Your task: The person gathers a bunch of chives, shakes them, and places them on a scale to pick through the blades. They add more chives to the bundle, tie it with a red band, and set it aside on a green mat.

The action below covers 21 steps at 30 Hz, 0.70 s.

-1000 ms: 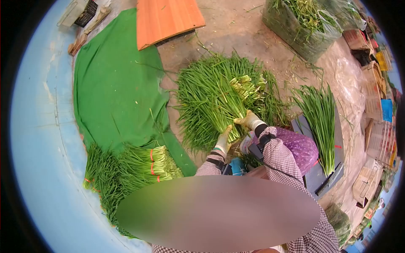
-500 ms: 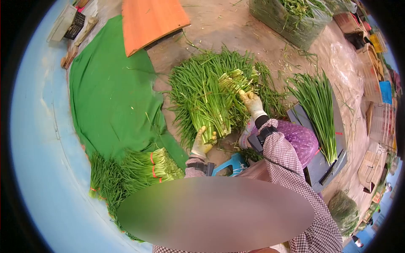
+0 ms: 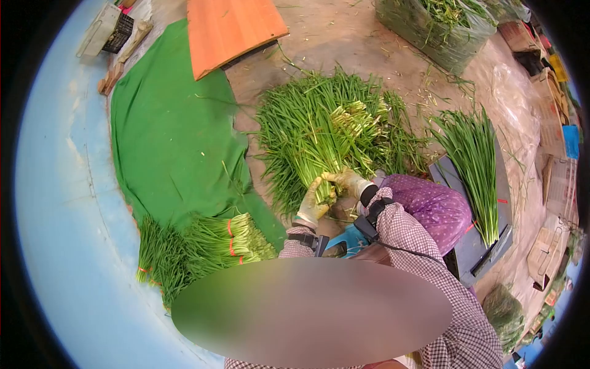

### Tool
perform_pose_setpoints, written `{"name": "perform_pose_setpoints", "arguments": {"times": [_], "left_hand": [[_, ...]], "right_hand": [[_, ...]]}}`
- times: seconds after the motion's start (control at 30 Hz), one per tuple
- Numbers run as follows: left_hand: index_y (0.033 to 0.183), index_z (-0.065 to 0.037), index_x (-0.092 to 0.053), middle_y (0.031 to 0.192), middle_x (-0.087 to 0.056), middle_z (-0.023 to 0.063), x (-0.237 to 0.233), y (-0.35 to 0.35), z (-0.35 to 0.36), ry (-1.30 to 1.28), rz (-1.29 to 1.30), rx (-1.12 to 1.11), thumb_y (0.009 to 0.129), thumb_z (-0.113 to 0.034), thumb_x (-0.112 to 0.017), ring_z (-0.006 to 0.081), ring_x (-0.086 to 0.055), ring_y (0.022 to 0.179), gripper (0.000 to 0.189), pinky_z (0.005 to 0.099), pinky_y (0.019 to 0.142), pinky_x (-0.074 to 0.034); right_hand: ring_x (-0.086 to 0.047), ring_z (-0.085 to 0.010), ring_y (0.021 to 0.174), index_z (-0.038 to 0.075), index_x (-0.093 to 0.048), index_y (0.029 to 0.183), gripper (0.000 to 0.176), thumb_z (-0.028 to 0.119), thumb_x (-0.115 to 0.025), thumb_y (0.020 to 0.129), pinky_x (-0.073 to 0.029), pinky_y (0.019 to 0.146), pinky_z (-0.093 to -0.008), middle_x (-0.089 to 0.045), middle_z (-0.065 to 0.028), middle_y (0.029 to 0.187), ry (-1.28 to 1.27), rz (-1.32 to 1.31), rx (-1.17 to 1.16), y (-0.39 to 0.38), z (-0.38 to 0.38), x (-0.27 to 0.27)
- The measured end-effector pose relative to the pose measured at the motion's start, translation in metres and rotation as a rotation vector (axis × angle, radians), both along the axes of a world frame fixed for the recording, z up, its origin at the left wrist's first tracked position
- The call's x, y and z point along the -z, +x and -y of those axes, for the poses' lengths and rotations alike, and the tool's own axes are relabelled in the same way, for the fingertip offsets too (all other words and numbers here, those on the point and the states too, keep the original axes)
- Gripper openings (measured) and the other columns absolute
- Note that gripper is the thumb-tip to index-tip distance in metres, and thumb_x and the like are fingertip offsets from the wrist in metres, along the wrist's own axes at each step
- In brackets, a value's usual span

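A big heap of garlic chives lies on the floor in front of me, with loose pale stalk ends on its right. My left hand, in a whitish glove stained yellow-brown, is closed around the pale near end of a bunch of chives. From the right, my right hand, gloved too, meets it with its fingers closed on the same stalks. The two hands almost touch. Part of the fingers is hidden by stalks and glove.
Bundles tied with red bands lie on a green cloth at left. Loose chives rest on a grey board at right. Behind are an orange board and a plastic-lined container. A blue object sits below my hands.
My right hand has come down and left from the stalk ends on the heap to the bunch beside my left hand. My left hand has shifted slightly right, its fingers now closed in.
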<state>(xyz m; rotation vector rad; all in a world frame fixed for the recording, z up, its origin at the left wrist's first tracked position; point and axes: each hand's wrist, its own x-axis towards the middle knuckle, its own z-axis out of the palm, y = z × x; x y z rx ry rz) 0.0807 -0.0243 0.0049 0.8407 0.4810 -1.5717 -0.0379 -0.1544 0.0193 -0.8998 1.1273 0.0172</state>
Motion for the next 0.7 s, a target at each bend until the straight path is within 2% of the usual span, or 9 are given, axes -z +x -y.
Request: {"name": "perform_pose_setpoints", "arguments": {"times": [0.03,0.07,0.13,0.2,0.3,0.5,0.57,0.63,0.7], "left_hand": [[0.117,-0.01,-0.061,0.089,-0.066,0.0128,0.005,-0.002,0.001,0.04,0.04,-0.007,0.093,-0.032,-0.071,0.0263,-0.062,0.07,0.035,0.0374,0.062,-0.052],[0.117,-0.01,-0.061,0.089,-0.067,0.0127,0.009,-0.002,-0.002,0.041,0.036,-0.015,0.092,-0.032,-0.073,0.0274,-0.062,0.071,0.035,0.0384,0.062,-0.052],[0.116,-0.009,-0.06,0.089,-0.067,0.013,0.0,-0.003,-0.005,0.0,0.013,-0.01,0.092,-0.032,-0.073,0.0276,-0.062,0.071,0.036,0.0391,0.063,-0.052],[0.116,-0.009,-0.06,0.088,-0.066,0.0137,0.001,-0.006,-0.009,-0.06,-0.005,-0.02,0.091,-0.034,-0.073,0.0279,-0.062,0.071,0.038,0.0404,0.063,-0.052],[0.115,-0.009,-0.059,0.089,-0.066,0.0136,0.005,-0.008,-0.009,-0.12,-0.154,-0.035,0.091,-0.035,-0.073,0.0274,-0.062,0.071,0.038,0.0403,0.063,-0.052],[0.122,-0.009,-0.058,0.097,-0.069,0.0129,-0.006,-0.029,0.003,-0.033,0.023,-0.016,0.095,-0.036,-0.069,0.029,-0.066,0.078,0.04,0.0427,0.067,-0.056],[0.133,-0.01,-0.056,0.118,-0.066,0.011,-0.016,-0.035,0.006,-0.002,0.078,0.103,0.097,-0.032,-0.068,0.0267,-0.064,0.102,0.044,0.045,0.091,-0.052],[0.136,-0.004,-0.054,0.131,-0.062,0.0122,-0.067,-0.042,0.019,0.141,0.241,0.218,0.097,-0.032,-0.068,0.0253,-0.06,0.118,0.05,0.0461,0.108,-0.044],[0.144,-0.008,-0.049,0.147,-0.051,0.0074,0.032,-0.057,-0.001,-0.123,0.62,0.41,0.098,-0.032,-0.065,0.0215,-0.048,0.131,0.054,0.0395,0.115,-0.033]], "right_hand": [[-0.058,-0.03,0.115,-0.005,-0.043,0.143,0.091,0.04,-0.087,0.078,-0.047,0.098,-0.0412,-0.06,-0.0221,0.13,-0.032,-0.048,0.022,-0.004,0.003,0.01],[-0.056,-0.0302,0.118,-0.006,-0.036,0.145,0.094,0.03,-0.089,0.076,-0.046,0.099,-0.0398,-0.058,-0.0226,0.133,0.129,0.194,0.126,-0.012,0.011,0.002],[-0.062,-0.0285,0.111,-0.004,-0.043,0.14,0.075,0.019,-0.084,0.081,-0.052,0.092,-0.0385,-0.063,-0.0179,0.126,0.182,0.07,0.187,-0.028,0.029,0.049],[-0.07,-0.0237,0.091,-0.001,-0.053,0.129,0.051,0.011,-0.078,0.086,-0.06,0.075,-0.0359,-0.07,-0.0108,0.107,0.369,0.256,0.325,-0.032,0.039,-0.019],[-0.068,-0.018,0.091,0.005,-0.063,0.116,0.031,0.011,-0.076,0.089,-0.062,0.076,-0.0357,-0.068,-0.0059,0.106,0.409,0.175,0.285,-0.037,0.043,-0.031],[-0.065,-0.0259,0.09,-0.002,-0.059,0.122,0.055,0.022,-0.085,0.079,-0.054,0.072,-0.0402,-0.068,-0.0121,0.11,-0.004,-0.161,-0.099,-0.032,0.032,0.007],[-0.065,-0.0259,0.088,-0.004,-0.057,0.122,0.057,0.022,-0.084,0.079,-0.054,0.072,-0.0387,-0.068,-0.0142,0.107,-0.091,-0.363,-0.169,-0.029,0.045,0.011],[-0.063,-0.0232,0.08,-0.001,-0.057,0.119,0.052,0.021,-0.081,0.079,-0.054,0.066,-0.0365,-0.066,-0.0117,0.097,-0.39,-0.242,-0.365,-0.052,0.068,0.034],[-0.059,-0.0192,0.068,0.003,-0.057,0.116,0.045,0.018,-0.078,0.079,-0.052,0.057,-0.034,-0.063,-0.0076,0.084,-0.549,-0.337,-0.431,-0.056,0.091,0.0]]}}
